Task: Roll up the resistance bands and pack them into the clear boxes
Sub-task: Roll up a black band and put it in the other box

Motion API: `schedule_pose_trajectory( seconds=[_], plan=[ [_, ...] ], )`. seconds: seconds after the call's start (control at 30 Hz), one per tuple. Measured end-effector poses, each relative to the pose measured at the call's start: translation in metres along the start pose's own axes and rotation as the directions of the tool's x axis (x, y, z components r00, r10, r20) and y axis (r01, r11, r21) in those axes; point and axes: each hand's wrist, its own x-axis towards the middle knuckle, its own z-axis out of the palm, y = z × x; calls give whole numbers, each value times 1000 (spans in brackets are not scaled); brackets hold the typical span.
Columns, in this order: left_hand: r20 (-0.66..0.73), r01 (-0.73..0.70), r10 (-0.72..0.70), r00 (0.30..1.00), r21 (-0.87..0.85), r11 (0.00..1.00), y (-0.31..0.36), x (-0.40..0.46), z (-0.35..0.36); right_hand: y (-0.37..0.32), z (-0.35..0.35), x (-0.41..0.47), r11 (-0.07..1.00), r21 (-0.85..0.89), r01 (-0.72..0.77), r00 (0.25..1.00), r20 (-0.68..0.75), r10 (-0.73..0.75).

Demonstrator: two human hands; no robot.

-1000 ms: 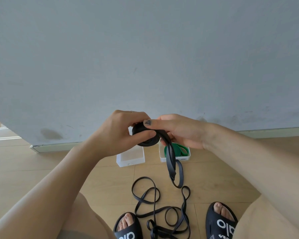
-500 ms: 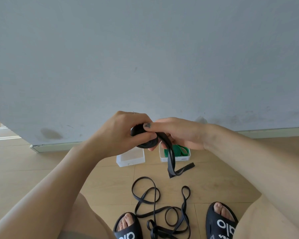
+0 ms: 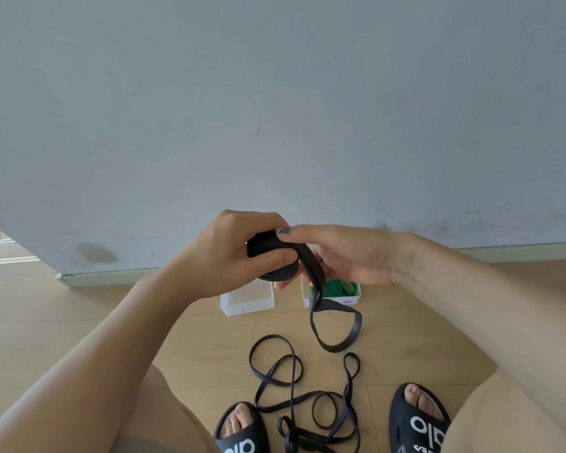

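Midway through rolling, a person's left hand grips a partly wound coil of black resistance band, fingers curled over its top and thumb pressed against its near face. Opposite, the right hand steadies the coil with its forefinger laid along the upper edge, while the other fingers curl beneath the strip leaving the roll. That unwound tail hangs down from between the hands and ends in an open loop clear of the wooden floor.

Beneath the hands, near the foot of a grey wall, two clear boxes sit side by side on the floor: the left box shows nothing inside, and the right box holds a rolled green resistance band. Closer to the camera, more black bands lie in a loose tangle on the boards, between the person's feet in black slide sandals, the left sandal and the right sandal, both with white lettering.
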Motion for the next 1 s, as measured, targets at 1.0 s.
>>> schedule_pose_trajectory(
  seconds=[1.0],
  plan=[
    [82, 89, -97, 992, 104, 991, 6, 1, -1, 4, 2, 5, 999, -34, -1, 992, -124, -3]
  ],
)
